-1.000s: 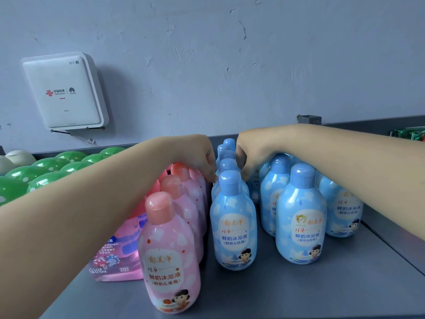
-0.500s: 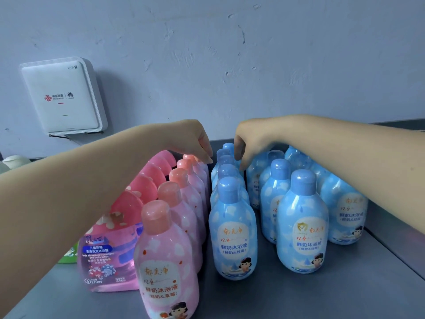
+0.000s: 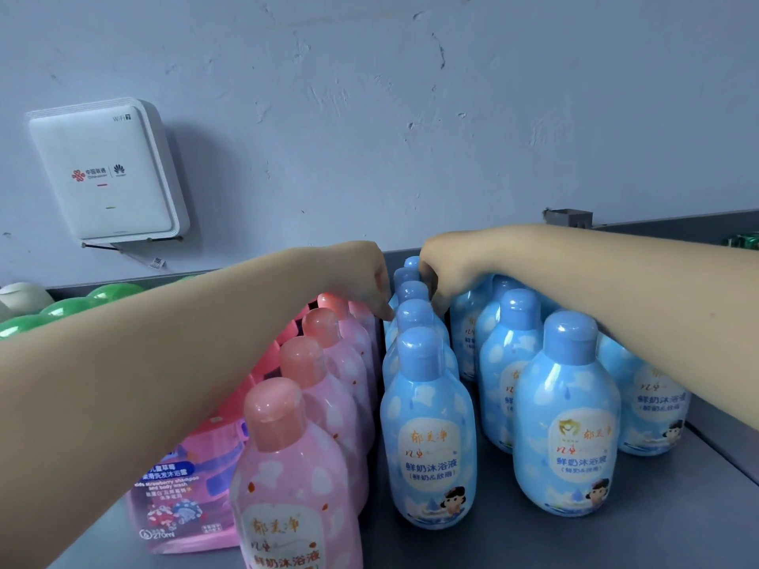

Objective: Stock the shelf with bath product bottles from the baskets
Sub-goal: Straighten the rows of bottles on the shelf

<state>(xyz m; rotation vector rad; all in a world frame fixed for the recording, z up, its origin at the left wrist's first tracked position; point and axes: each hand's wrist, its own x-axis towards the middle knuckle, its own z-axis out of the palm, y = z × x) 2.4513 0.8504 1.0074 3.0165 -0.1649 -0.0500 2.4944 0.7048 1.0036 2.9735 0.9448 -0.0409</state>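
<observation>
On the grey metal shelf [image 3: 534, 544] stand rows of bath bottles running back to the wall. A pink row starts with the front pink bottle [image 3: 287, 466]. Beside it is a middle blue row led by a blue bottle [image 3: 427, 437], with more blue bottles [image 3: 566, 425] to the right. My left hand [image 3: 361, 281] reaches over the pink row, its curled fingertips against the left side of the middle blue row's rear bottles. My right hand [image 3: 443, 269] comes from the right, thumb and fingers curled round a rear blue bottle's cap [image 3: 406, 277]. No basket is in view.
A pink refill pouch [image 3: 176, 498] stands left of the pink row, under my left forearm. Green rounded caps [image 3: 24, 322] fill the far left. A white router box [image 3: 106, 174] hangs on the wall. The shelf's raised rail [image 3: 718, 441] runs along the right.
Both hands rose off the row half a second ago and have come back down onto the rear blue bottles. The view has shifted slightly closer.
</observation>
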